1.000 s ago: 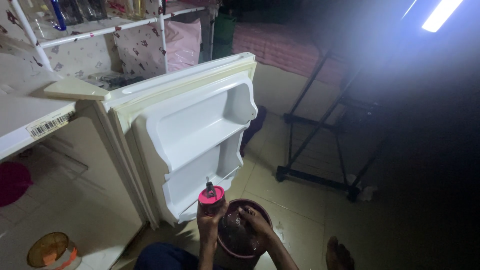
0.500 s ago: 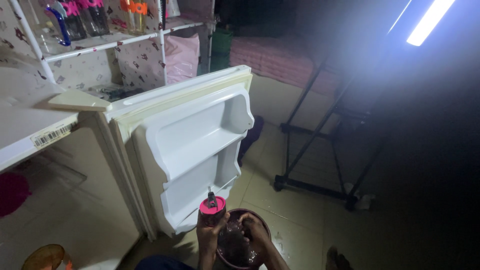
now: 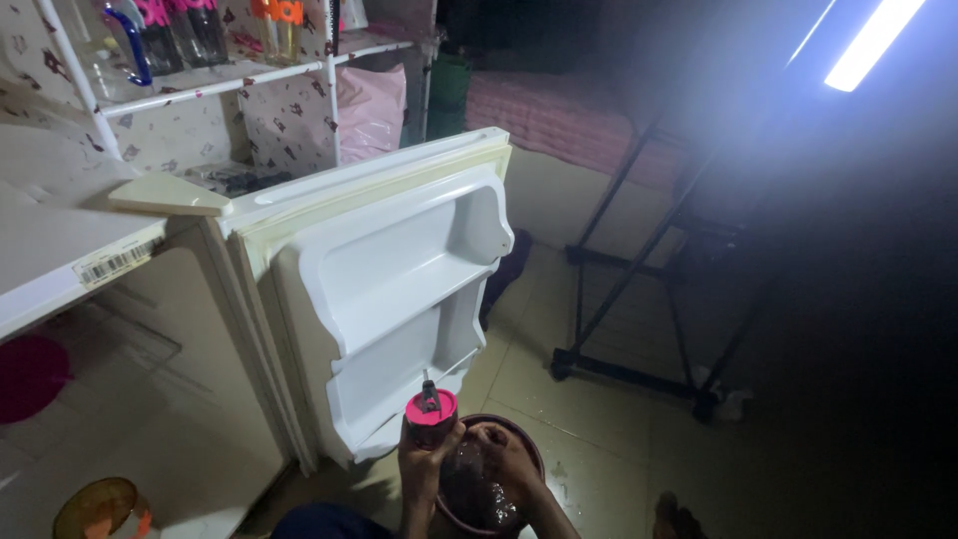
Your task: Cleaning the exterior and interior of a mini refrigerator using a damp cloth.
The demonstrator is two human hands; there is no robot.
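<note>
My left hand (image 3: 423, 466) grips a dark bottle with a pink cap (image 3: 431, 408), holding it upright just over the near-left rim of a dark red bowl (image 3: 527, 446) on the floor. My right hand (image 3: 504, 449) is down inside the bowl, fingers curled over something wet; what it holds is hidden. Both hands sit just in front of the open white fridge door (image 3: 399, 289), whose shelves are bare.
The small fridge's interior (image 3: 150, 399) is open on the left, with a magenta item (image 3: 30, 374) and an orange-lidded tub (image 3: 100, 509) inside. A black metal stand (image 3: 639, 299) occupies the tiled floor to the right. A white rack with cups (image 3: 200, 50) stands behind.
The view has shifted slightly; the bottle and my hands stay over the bowl, with my right hand still working inside it.
</note>
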